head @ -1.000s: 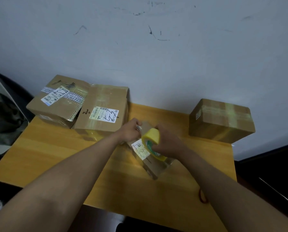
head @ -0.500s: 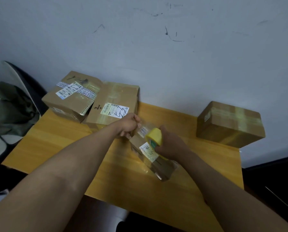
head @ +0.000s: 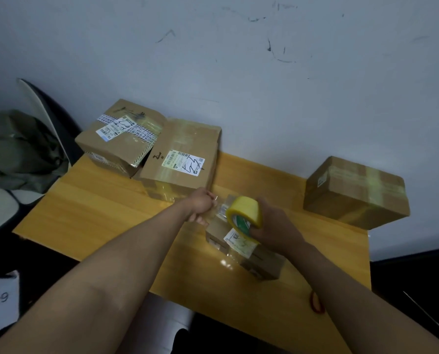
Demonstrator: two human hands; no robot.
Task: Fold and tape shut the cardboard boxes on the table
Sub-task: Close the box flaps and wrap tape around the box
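Observation:
A small cardboard box (head: 262, 261) with a white label lies slanted in the middle of the wooden table (head: 106, 221). My right hand (head: 272, 226) grips a yellow tape roll (head: 245, 213) just above the box's top. My left hand (head: 200, 205) pinches the free end of clear tape, which stretches from the roll leftward over the box's far end. Both forearms reach in from the near edge.
Two labelled boxes (head: 126, 139) (head: 180, 159) stand touching at the table's back left against the wall. A taped box (head: 353, 192) sits at the back right corner. A chair with dark cloth (head: 16, 154) stands to the left. A red band (head: 316, 302) lies near my right arm.
My left hand has drawn the tape end a little further left from the roll. The camera view has shifted left and down. The small box stays put.

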